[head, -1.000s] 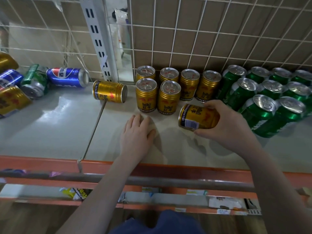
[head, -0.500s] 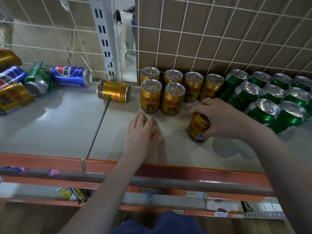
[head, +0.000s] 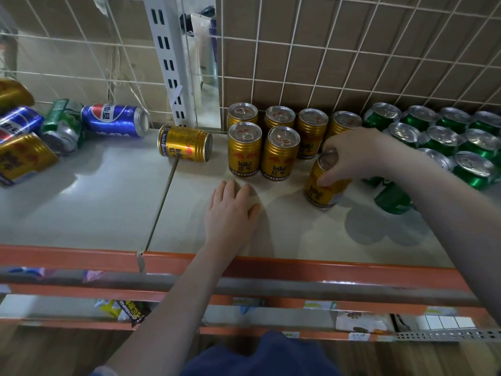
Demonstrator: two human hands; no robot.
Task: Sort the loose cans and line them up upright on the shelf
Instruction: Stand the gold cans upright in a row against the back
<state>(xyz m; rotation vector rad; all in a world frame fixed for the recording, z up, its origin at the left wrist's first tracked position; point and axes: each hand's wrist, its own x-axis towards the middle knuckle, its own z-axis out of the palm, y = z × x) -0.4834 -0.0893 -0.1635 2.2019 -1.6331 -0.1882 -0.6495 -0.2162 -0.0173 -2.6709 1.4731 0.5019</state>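
Observation:
My right hand [head: 352,156] grips a gold can [head: 321,189] by its top, standing almost upright on the shelf [head: 81,213] just right of the gold group. Several gold cans [head: 245,150] stand upright in two rows at the back middle. Green cans [head: 439,137] stand upright in rows at the right. My left hand [head: 231,210] rests flat on the shelf in front of the gold cans. One gold can [head: 184,143] lies on its side to their left. Further left lie a blue can [head: 115,120], a green can [head: 63,126] and more loose cans [head: 21,156].
A white wire grid [head: 325,50] backs the shelf, with a slotted white upright post [head: 170,63] near the middle. The shelf's orange front rail [head: 298,270] runs below my arms. A seam [head: 160,207] divides the shelf boards. Packets lie on the lower shelf [head: 127,310].
My right hand has turned the gold can from lying sideways in its grip to nearly upright and set it down on the shelf. My left hand has stayed flat in place.

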